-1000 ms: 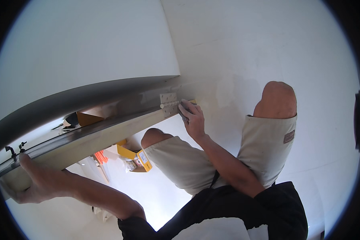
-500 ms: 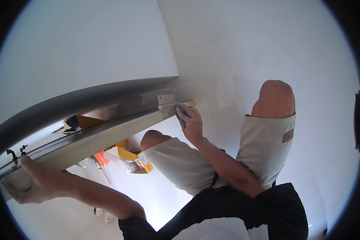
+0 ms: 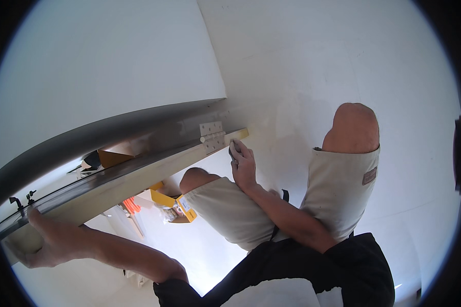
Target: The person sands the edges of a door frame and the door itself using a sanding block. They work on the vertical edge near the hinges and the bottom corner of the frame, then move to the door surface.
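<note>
A long cream board (image 3: 115,187) with a dark top strip runs diagonally from lower left toward the middle. My left hand (image 3: 54,238) wraps round its left end, near small black fittings (image 3: 18,203). A pale hinge (image 3: 211,137) with screw holes sits on the board toward its right end. Just right of and below the hinge, my right hand (image 3: 243,166) grips a small dark grey block (image 3: 233,150) at the board's lower edge; whether it touches the board I cannot tell.
A white wall (image 3: 112,51) and curved grey band (image 3: 87,133) lie above the board. Yellow open boxes (image 3: 161,197), orange items (image 3: 132,203) and a brown box (image 3: 112,158) lie beyond it. My bent knees (image 3: 351,128) are either side of my right forearm.
My right hand with the grey block has moved down from beside the hinge, toward me. The board and hinge appear slightly lower and farther left; my left hand still grips the board.
</note>
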### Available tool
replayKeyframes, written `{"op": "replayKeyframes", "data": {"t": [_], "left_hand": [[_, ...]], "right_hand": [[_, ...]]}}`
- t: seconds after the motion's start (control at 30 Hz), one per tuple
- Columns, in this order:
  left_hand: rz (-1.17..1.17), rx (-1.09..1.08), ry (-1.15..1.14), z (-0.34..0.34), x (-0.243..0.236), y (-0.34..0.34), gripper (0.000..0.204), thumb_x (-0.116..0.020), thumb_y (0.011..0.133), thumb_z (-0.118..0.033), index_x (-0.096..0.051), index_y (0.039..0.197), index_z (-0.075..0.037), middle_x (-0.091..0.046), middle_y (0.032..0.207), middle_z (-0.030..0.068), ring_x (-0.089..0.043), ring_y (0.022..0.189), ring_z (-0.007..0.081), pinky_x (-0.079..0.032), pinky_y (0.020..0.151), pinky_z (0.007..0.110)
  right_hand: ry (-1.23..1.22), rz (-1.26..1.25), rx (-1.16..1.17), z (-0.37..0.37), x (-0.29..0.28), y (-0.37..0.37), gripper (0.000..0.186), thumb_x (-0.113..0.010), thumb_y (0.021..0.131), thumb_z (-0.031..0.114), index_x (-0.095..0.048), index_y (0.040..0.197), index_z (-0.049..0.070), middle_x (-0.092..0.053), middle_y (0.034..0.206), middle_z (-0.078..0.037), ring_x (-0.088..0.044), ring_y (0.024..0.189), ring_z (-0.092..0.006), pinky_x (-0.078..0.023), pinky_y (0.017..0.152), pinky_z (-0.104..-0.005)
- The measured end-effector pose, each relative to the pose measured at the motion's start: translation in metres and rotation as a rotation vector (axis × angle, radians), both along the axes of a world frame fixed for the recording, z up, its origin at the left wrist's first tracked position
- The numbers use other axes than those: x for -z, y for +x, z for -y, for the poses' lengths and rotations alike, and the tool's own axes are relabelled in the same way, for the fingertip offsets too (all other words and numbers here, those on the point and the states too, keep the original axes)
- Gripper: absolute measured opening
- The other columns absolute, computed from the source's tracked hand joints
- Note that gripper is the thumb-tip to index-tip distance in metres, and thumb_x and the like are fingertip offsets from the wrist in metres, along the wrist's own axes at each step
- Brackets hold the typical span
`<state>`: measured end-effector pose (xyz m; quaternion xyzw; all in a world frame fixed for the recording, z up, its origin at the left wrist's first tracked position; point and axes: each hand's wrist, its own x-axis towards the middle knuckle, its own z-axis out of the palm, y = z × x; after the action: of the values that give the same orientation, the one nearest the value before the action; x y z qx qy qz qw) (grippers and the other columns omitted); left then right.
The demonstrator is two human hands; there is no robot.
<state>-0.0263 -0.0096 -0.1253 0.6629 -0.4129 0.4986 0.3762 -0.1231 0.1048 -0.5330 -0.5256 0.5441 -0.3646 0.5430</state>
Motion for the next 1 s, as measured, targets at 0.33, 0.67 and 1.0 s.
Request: {"op": "replayKeyframes", "data": {"t": [0.33,0.67,1.0], "left_hand": [[0.086,-0.023,0.012,-0.005,-0.011,0.010,0.071,-0.080,0.075,-0.003,-0.044,0.137,-0.003,-0.053,0.127,0.0142,-0.063,0.108,0.0265,-0.065,0.083,0.038],[0.091,0.087,-0.003,-0.015,-0.020,0.027,0.073,-0.082,0.074,-0.004,-0.044,0.137,-0.003,-0.055,0.124,0.0152,-0.063,0.107,0.0275,-0.065,0.084,0.040],[0.128,0.108,0.001,-0.010,-0.018,0.025,0.070,-0.082,0.074,-0.004,-0.046,0.135,-0.003,-0.055,0.124,0.0151,-0.063,0.107,0.0273,-0.065,0.084,0.039]], "right_hand": [[-0.099,0.033,0.057,0.016,0.020,0.004,0.063,-0.058,0.077,-0.017,-0.062,0.134,0.009,-0.057,0.130,-0.014,-0.060,0.112,-0.0326,-0.053,0.091,-0.0383],[-0.083,0.044,0.073,0.020,0.035,0.006,0.054,-0.055,0.081,-0.012,-0.063,0.132,0.006,-0.058,0.124,-0.019,-0.061,0.109,-0.0347,-0.052,0.090,-0.0407],[0.066,-0.072,0.069,0.027,0.050,0.023,0.051,-0.051,0.084,-0.011,-0.062,0.132,0.003,-0.059,0.128,-0.017,-0.056,0.119,-0.0352,-0.049,0.099,-0.0409]]}}
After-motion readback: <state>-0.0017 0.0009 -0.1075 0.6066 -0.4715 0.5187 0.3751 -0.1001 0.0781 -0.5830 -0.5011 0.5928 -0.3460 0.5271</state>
